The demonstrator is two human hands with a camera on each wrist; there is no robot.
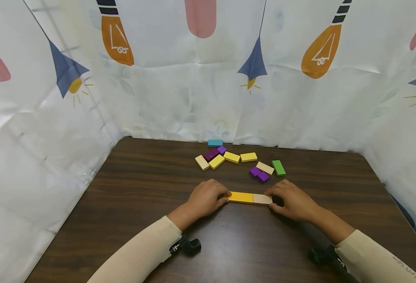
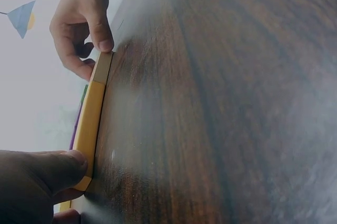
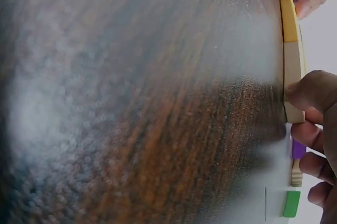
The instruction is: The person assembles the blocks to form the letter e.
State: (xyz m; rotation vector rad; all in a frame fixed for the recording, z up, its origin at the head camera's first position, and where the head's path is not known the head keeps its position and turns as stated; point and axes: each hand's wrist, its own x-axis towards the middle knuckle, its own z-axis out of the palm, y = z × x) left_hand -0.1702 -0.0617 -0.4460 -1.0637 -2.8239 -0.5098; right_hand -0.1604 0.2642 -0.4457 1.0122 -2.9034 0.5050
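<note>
An orange-yellow wooden block [image 1: 241,197] and a pale plain wooden block [image 1: 262,199] lie end to end in a line on the dark table, their short ends meeting. My left hand [image 1: 208,197] pinches the outer end of the yellow one between thumb and fingers; the left wrist view shows the thumb [image 2: 73,162] on its near side. At the other end, my right hand [image 1: 293,199] grips the pale block, with the thumb [image 3: 300,95] against its near face in the right wrist view and the other fingers behind.
Beyond the hands lie loose blocks: a blue one [image 1: 215,143], a green one [image 1: 278,168], a striped pale one [image 1: 265,168], purple ones [image 1: 262,176] and several yellow ones [image 1: 248,157]. A printed white curtain [image 1: 201,98] hangs behind the dark wooden table [image 1: 140,184].
</note>
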